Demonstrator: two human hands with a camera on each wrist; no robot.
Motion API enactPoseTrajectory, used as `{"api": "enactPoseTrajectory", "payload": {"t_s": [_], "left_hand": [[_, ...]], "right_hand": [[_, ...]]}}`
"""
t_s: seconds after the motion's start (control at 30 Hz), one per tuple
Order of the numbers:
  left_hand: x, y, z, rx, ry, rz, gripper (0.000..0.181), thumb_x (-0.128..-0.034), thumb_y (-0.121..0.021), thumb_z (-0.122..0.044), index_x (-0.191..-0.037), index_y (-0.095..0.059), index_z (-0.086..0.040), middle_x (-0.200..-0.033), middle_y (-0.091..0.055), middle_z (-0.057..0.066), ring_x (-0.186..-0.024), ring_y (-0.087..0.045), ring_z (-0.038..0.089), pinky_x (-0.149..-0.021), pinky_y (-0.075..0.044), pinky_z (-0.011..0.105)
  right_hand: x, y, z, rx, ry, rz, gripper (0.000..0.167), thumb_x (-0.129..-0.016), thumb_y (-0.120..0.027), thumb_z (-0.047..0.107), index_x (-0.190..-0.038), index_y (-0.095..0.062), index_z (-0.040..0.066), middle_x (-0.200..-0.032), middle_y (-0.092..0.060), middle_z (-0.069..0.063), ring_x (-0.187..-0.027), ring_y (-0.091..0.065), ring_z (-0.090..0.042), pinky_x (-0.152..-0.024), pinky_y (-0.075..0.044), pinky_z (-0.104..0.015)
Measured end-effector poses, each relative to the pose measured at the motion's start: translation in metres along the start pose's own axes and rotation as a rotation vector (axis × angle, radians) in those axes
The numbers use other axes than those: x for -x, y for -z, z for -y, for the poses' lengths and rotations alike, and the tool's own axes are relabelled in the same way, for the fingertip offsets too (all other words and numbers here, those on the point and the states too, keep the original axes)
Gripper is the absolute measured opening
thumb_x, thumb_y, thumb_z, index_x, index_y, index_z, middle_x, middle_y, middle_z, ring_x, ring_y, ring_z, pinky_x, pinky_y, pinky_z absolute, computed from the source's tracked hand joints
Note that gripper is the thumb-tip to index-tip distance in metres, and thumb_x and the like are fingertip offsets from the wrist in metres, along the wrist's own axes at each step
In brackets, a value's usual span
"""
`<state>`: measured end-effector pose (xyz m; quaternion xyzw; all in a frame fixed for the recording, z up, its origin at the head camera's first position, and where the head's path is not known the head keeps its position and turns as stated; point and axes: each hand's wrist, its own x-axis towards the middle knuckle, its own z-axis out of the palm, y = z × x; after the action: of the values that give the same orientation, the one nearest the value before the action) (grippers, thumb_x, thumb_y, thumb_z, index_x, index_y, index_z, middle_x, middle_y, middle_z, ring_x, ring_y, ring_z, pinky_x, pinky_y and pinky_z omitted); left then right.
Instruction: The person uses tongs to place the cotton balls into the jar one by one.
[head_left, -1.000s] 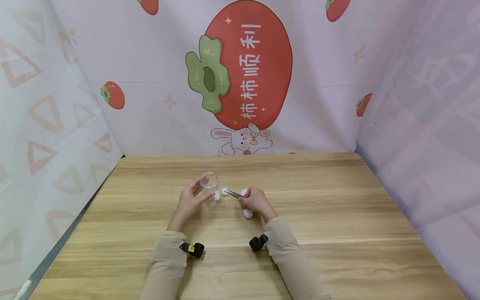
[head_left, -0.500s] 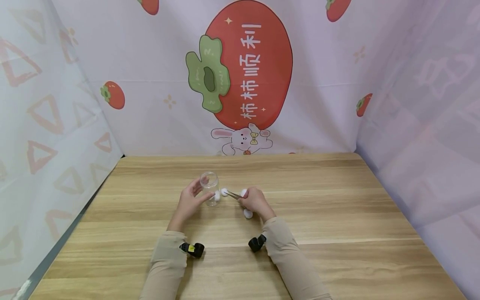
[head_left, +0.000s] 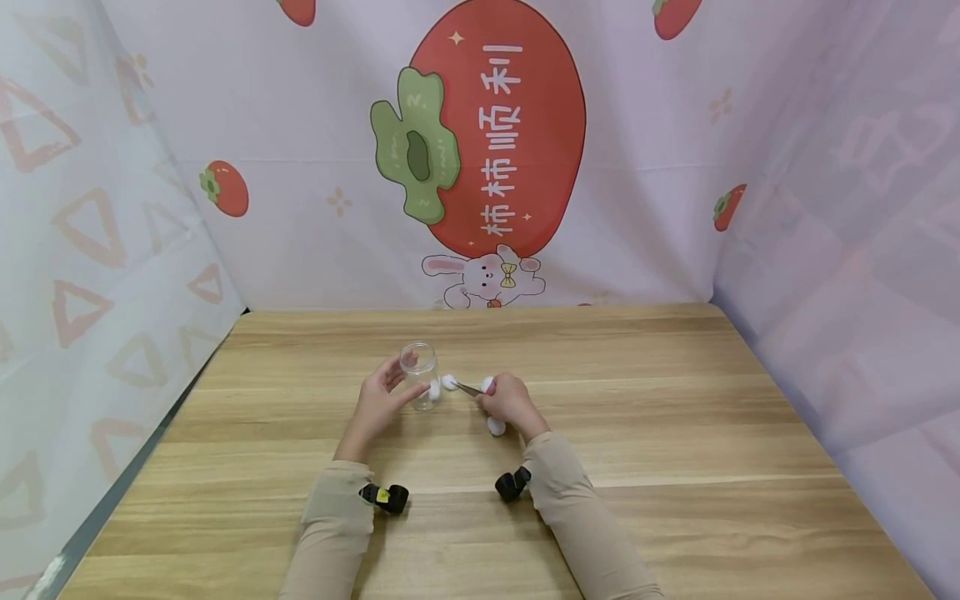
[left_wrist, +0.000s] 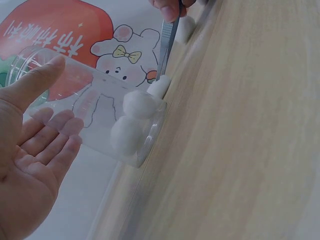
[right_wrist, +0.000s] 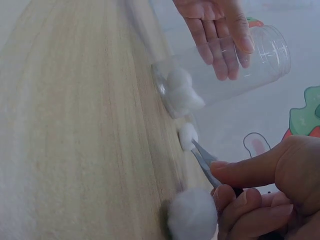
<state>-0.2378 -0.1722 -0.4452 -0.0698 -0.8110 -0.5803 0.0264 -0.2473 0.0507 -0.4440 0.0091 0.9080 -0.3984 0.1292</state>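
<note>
Just left of centre in the head view, the left hand [head_left: 381, 402] is clasped around a clear jar [left_wrist: 97, 97], thumb on one side, fingers on the other. The right hand [head_left: 512, 398], to its right, pinches slim tweezers [right_wrist: 206, 162] between thumb and fingers. Their points reach a cotton ball [right_wrist: 188, 136] lying on the table [head_left: 637, 467] just beside the jar's base; I can't tell whether they grip it or only touch it.

That light grip looks the likeliest trouble: too little squeeze, or points catching only surface fluff, and the ball could slip free or roll. A lift falling short of the open mouth could knock it off against the rim, and a bump might tip the jar if the left hand loosened.

The jar is smooth, see-through and cylindrical, with ridges about its neck; it seems to stand upright. Two soft, rounded white balls [left_wrist: 126, 136] sit at its bottom. The tweezers look like metal, tapering to narrow points.

Farther out, one fuzzy ball [head_left: 487, 384] lies beside the right hand and another [head_left: 496, 427] nearer the wrist. Beyond the wood-grained table, at the top of the frame, hangs a creased pale cloth [head_left: 645, 125] with a big red fruit print.
</note>
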Motion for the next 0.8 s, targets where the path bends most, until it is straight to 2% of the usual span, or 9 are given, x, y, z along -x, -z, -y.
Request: {"api": "enactPoseTrajectory", "payload": {"t_s": [0.23, 0.57, 0.8], "left_hand": [[0.0002, 0.0005, -0.0014, -0.002, -0.002, 0.000, 0.068, -0.0817, -0.076, -0.014, -0.140, -0.044, 0.000, -0.140, -0.055, 0.020, -0.133, -0.051, 0.034, -0.116, -0.042, 0.040], [-0.0001, 0.0005, 0.0001, 0.000, 0.000, -0.003, 0.070, -0.0814, -0.077, -0.014, -0.141, -0.043, 0.000, -0.141, -0.054, 0.020, -0.133, -0.050, 0.034, -0.116, -0.042, 0.041], [0.0002, 0.0002, -0.0016, 0.005, 0.014, -0.003, 0.070, -0.0815, -0.077, -0.014, -0.141, -0.043, -0.001, -0.141, -0.054, 0.019, -0.134, -0.050, 0.033, -0.117, -0.042, 0.039]], "right_hand": [[0.0016, -0.0004, 0.0001, 0.001, 0.026, -0.020, 0.026, -0.088, -0.069, 0.015, -0.066, -0.058, 0.006, -0.066, -0.049, -0.001, -0.062, -0.049, -0.013, -0.048, -0.038, -0.016], [0.0027, -0.0003, -0.0029, -0.018, 0.067, -0.037, 0.028, -0.088, -0.068, 0.015, -0.065, -0.056, 0.007, -0.064, -0.049, 0.001, -0.060, -0.048, -0.013, -0.048, -0.037, -0.015], [0.0057, 0.0043, -0.0012, -0.051, 0.056, -0.035, 0.022, -0.089, -0.066, 0.016, -0.073, -0.056, 0.004, -0.069, -0.049, -0.001, -0.062, -0.047, -0.013, -0.048, -0.036, -0.017]]}}
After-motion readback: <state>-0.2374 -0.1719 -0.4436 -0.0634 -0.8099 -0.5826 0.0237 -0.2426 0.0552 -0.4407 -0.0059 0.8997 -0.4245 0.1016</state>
